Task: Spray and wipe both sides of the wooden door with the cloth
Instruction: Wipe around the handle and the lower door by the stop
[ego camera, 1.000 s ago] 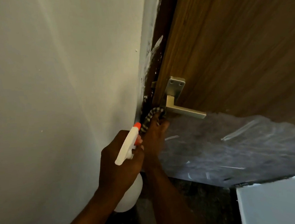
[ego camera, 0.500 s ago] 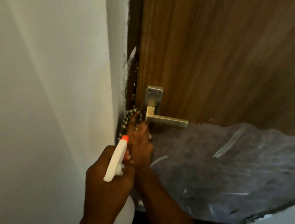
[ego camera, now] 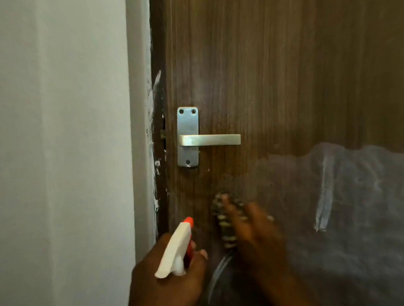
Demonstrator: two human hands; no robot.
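**Wiping now lower and further right**

Has slid the black-and-white striped cloth [ego camera: 224, 233] down and to the right, away from the edge of the brown wooden door [ego camera: 285, 61] beside the silver metal lever handle [ego camera: 209, 139]; now well below that handle. Presses it flat on the door with the right hand [ego camera: 255, 230], fingers stretched out, much blurred. Grips in the left hand [ego camera: 167, 283], fingers curled round it, the white plastic spray bottle [ego camera: 174, 249] with orange nozzle, tilted up toward the door, near the cloth.
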